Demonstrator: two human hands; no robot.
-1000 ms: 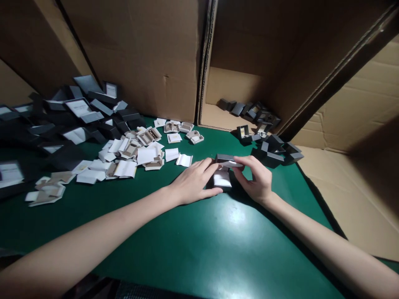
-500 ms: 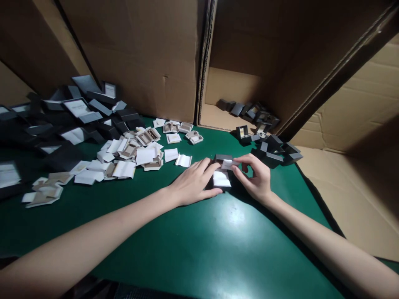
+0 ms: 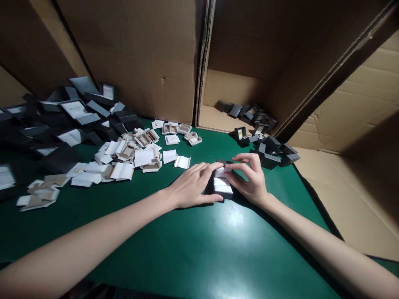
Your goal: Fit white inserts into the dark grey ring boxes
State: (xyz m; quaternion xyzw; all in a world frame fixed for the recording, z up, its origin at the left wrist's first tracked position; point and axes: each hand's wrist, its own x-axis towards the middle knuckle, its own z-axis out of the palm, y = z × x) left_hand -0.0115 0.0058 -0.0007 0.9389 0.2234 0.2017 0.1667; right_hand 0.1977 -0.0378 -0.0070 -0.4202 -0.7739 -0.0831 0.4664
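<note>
A small open black box with a white lining sits on the green table between my hands. My left hand grips it from the left, thumb at the near edge and forefinger over the far part. At its far half, my right hand has thumb and forefinger bent together at a white insert. The other right fingers curl above. My fingertips partly hide the insert and the far wall of the box.
White and grey-brown card inserts lie heaped left of my hands. Farther left is a pile of open black boxes. More black boxes stand at the back right, some inside a cardboard carton. Cardboard walls border the table's back.
The white insert in my right fingers has moved down and left, against the box's far part. My left forefinger has stretched over the far edge. The view has shifted slightly.
</note>
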